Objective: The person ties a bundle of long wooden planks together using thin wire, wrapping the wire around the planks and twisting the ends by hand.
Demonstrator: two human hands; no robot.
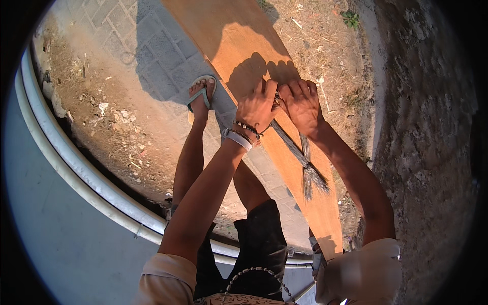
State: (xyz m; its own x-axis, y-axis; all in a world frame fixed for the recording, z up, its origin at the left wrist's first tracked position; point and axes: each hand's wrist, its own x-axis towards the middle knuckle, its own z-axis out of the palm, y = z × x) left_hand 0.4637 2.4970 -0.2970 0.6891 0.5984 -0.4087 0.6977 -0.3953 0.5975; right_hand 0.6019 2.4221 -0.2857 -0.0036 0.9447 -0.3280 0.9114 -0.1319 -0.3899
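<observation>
A bundle of thin grey wire lies lengthwise over a long wooden board. Its two legs cross near the lower end, where the strands fan out loosely. My left hand is closed around the upper part of the bundle, with bracelets and a white band at its wrist. Right beside it, my right hand has its fingers curled onto the same upper end, knuckles up. Between the hands a short dark stretch of the wire shows; the rest of that end is hidden under my fingers.
Under the board's left side runs grey paving, with my sandalled foot on it. A rough wall rises at the right, beyond dry soil. White pipes curve along the lower left, beside littered dirt.
</observation>
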